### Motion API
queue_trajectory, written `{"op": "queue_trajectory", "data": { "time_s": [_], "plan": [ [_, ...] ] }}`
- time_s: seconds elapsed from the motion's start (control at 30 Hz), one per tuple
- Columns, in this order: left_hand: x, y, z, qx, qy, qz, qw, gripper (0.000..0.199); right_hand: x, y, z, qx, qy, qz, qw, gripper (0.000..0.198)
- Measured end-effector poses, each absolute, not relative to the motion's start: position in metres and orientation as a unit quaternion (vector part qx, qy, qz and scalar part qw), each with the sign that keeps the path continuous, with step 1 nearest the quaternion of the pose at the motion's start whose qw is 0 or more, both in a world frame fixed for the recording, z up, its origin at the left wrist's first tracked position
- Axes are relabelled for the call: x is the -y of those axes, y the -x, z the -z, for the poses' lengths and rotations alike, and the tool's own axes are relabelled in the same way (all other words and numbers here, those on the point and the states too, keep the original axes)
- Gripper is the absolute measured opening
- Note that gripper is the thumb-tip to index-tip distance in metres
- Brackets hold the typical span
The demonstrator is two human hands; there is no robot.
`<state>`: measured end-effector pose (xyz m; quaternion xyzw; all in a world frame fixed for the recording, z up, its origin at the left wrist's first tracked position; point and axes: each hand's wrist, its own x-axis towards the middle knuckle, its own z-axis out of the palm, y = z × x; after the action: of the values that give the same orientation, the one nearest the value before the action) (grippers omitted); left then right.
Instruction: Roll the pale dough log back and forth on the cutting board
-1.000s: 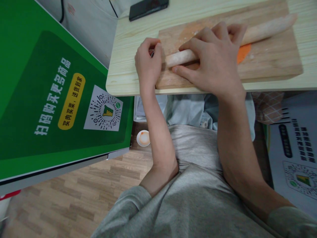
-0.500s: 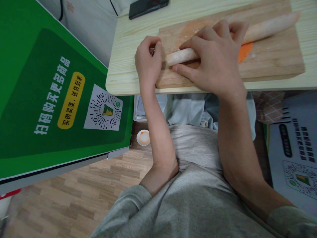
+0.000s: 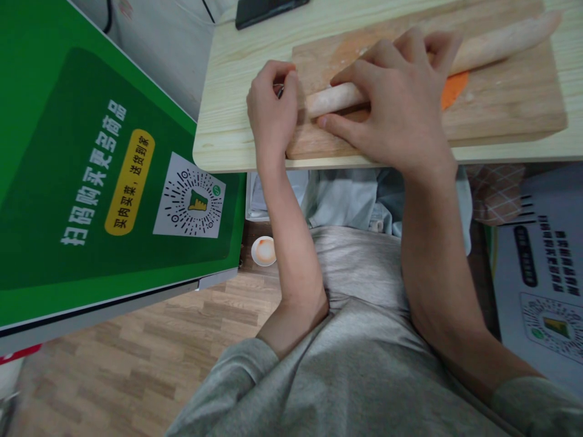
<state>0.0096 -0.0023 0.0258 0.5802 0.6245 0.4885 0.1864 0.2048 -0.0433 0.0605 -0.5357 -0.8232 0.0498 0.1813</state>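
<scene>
A long pale rod, tapered at its far right end and looking like a floured rolling pin [image 3: 505, 44], lies slantwise over the wooden board [image 3: 510, 103]. Over its left part arches my right hand [image 3: 403, 100], thumb on the near side and fingers on the far side, gripping it. My left hand [image 3: 273, 109] is closed in a pinch beside the pin's left end, at the board's left edge. A small dark, shiny bit shows between its thumb and finger; I cannot tell what it is. A flat orange piece [image 3: 454, 90] shows under the pin, partly hidden by my right hand.
The board rests on a light wood table [image 3: 218, 133] near its front edge. A black phone [image 3: 268, 11] lies at the back left. A green panel [image 3: 54, 182] with a code stands left; a small white dish [image 3: 263, 251] is below the table.
The view has shifted slightly, so the board and pin sit a little higher and further right. Both hands keep nearly the same pose and grip.
</scene>
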Motion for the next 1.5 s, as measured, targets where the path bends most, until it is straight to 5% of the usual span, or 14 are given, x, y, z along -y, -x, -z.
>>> {"op": "queue_trajectory", "data": {
  "time_s": [0.97,1.5],
  "plan": [
    [-0.006,0.004,-0.007,-0.594,-0.612,-0.486,0.19,0.017,0.044,-0.205,-0.062,0.824,0.533,-0.06,0.181,0.059],
    [0.001,-0.006,-0.019,-0.609,-0.585,-0.494,0.208,0.03,0.043,-0.205,-0.06,0.821,0.536,-0.058,0.187,0.053]
  ]
}}
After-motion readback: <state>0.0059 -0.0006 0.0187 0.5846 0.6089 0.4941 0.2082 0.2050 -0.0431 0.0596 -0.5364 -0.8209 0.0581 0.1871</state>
